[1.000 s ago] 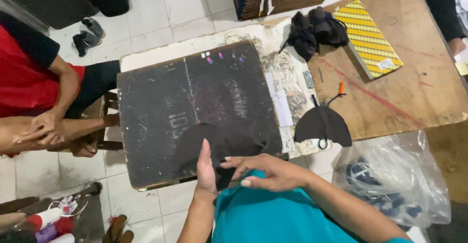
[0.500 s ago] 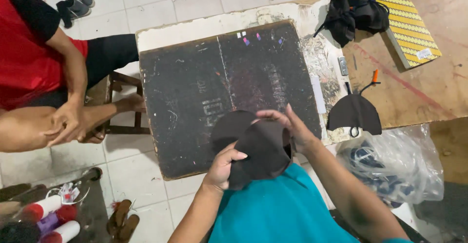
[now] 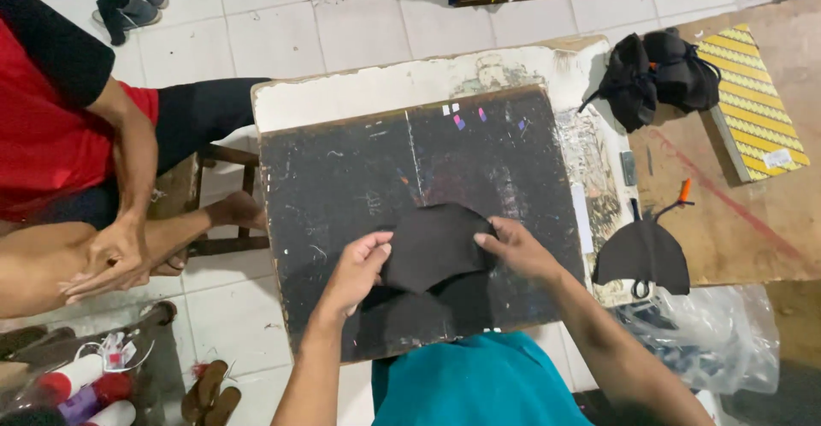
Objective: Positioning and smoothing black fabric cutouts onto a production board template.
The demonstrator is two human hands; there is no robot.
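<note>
A curved piece of black fabric (image 3: 436,245) lies on the near half of a dark, scuffed work board (image 3: 342,186), held from both sides. The left hand (image 3: 357,268) pinches its left edge between thumb and fingers, and the right hand (image 3: 516,248) grips its right edge with fingers closed on the cloth. A second black piece (image 3: 428,306) lies under it, nearer the person's teal shirt. The board rests on a worn white table (image 3: 359,92). To the right, a black fan-shaped cut piece (image 3: 643,257) lies at the edge of a wooden surface (image 3: 735,221), with a clear plastic bag (image 3: 710,340) nearer. Far right sit a bundle of black fabric pieces (image 3: 657,75) and a yellow patterned book (image 3: 751,105). On the left, a person in a red shirt (image 3: 43,127) sits on a stool.
</note>
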